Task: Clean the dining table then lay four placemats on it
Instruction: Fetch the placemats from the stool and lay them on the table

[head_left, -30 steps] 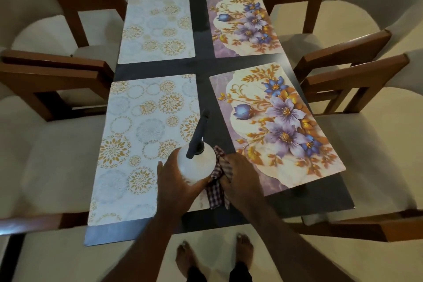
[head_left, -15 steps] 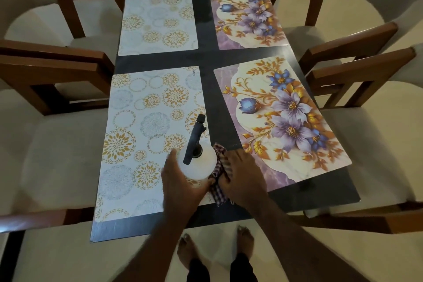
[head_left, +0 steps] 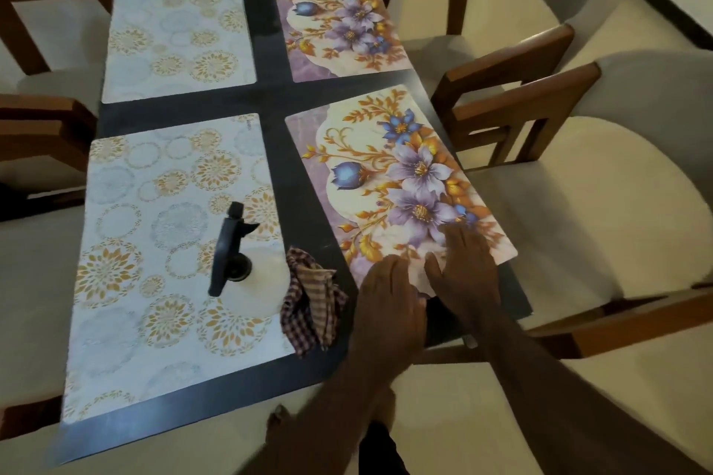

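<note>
L hand (head_left: 389, 297) & R hand (head_left: 463, 266) flat, fingers straight, on floral mat (head_left: 405, 173).

**Gold, purple and black**

The near left placemat (head_left: 169, 243) and far left placemat (head_left: 177, 35) are pale, with gold and blue-grey medallions. The near right placemat (head_left: 397, 181) and far right placemat (head_left: 339, 23) show purple-blue flowers and gold leaves on cream. The bench (head_left: 277, 100) is black, the cloth (head_left: 308, 305) brown-checked, and the spray bottle (head_left: 262, 281) white with a black top.

Just one cam here, it's sitting on my head and looking forward and steeply down from the near end of the surface (head_left: 277, 100). It's wide-angle, so it's catching the whole top plus chairs (head_left: 578, 212) both sides, and it's hanging close over my left hand (head_left: 389, 305) and right hand (head_left: 463, 274).
</note>
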